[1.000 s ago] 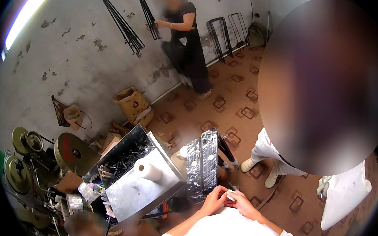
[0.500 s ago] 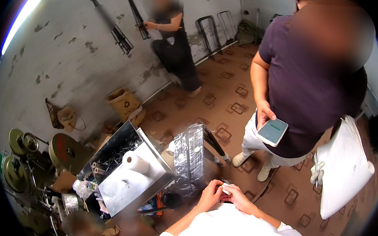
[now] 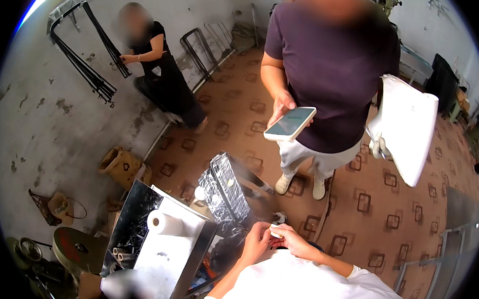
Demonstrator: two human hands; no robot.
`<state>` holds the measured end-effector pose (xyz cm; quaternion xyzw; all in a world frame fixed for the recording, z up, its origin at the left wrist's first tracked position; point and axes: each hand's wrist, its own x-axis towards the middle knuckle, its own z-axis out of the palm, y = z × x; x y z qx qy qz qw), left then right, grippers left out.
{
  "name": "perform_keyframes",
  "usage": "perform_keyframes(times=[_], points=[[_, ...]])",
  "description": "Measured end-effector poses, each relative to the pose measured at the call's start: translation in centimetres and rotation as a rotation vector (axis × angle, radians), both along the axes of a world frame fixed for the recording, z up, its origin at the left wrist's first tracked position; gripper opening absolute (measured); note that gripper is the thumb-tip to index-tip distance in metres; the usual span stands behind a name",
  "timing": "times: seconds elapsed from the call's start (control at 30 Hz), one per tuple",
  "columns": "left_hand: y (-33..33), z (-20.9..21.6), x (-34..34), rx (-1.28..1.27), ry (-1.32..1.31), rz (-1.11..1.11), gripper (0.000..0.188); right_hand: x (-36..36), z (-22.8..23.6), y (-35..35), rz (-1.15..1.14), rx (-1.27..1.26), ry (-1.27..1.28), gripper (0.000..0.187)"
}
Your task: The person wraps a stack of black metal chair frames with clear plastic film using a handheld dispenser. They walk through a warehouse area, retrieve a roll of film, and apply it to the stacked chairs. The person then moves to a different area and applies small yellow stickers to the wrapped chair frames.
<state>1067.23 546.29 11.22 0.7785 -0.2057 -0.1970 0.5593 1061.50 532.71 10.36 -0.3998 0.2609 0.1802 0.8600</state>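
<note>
Close in front of my white shirt, my left hand [image 3: 255, 243] and my right hand [image 3: 294, 243] meet with bent fingers. Between their fingertips is a small white object [image 3: 275, 231], too small to name, and both hands pinch it. Left of my hands, a black stool-like frame wrapped in clear plastic film [image 3: 224, 189] stands close by. Beyond it is a metal-topped workbench [image 3: 161, 253] carrying a white roll of film [image 3: 165, 222].
Facing me, a person in a dark shirt [image 3: 330, 73] holds a phone [image 3: 289, 124] and a large white sheet [image 3: 405, 131]. Another person [image 3: 165, 75] handles black metal frames [image 3: 84, 55] by the wall. Green machines [image 3: 80, 249] stand at lower left; a metal rack [image 3: 439, 268] is at right.
My view has swung to the right, so the people and bench appear farther left. My hands stay together around the small white object. The standing person's phone is now held higher in the picture.
</note>
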Motion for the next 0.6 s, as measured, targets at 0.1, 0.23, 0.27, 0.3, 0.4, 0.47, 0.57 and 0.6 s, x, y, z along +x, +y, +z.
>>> perform_keyframes(times=[0.1, 0.23, 0.27, 0.3, 0.4, 0.47, 0.57, 0.6], points=[[2.4, -1.3, -1.5, 0.02, 0.081, -0.002, 0.015, -1.7, 0.0, 2.5, -0.03, -0.005, 0.035, 0.024], [4.3, -1.2, -2.5, 0.009, 0.142, -0.06, 0.015, -3.8, -0.8, 4.8, -0.09, 0.006, 0.042, 0.024], [4.6, -1.0, -2.6, 0.01, 0.142, -0.072, 0.015, -4.0, -0.7, 5.3, -0.098, 0.008, 0.041, 0.023], [5.1, -1.0, -2.8, 0.01, 0.143, -0.084, 0.015, -4.4, -0.6, 5.8, -0.105, 0.01, 0.039, 0.023], [6.3, -1.2, -3.3, 0.002, 0.121, -0.109, 0.015, -5.2, -0.2, 7.1, -0.126, 0.015, 0.042, 0.023], [6.8, -1.1, -3.4, -0.024, 0.122, -0.134, 0.018, -5.4, -0.2, 7.5, -0.115, 0.008, 0.019, 0.026], [7.6, 0.9, -2.8, -0.002, 0.029, -0.269, 0.035, -5.4, 0.0, 7.8, -0.102, -0.023, -0.043, 0.031], [8.1, 1.0, -2.4, 0.012, -0.022, -0.324, 0.04, -5.2, 0.1, 7.8, -0.094, 0.028, -0.036, 0.032]])
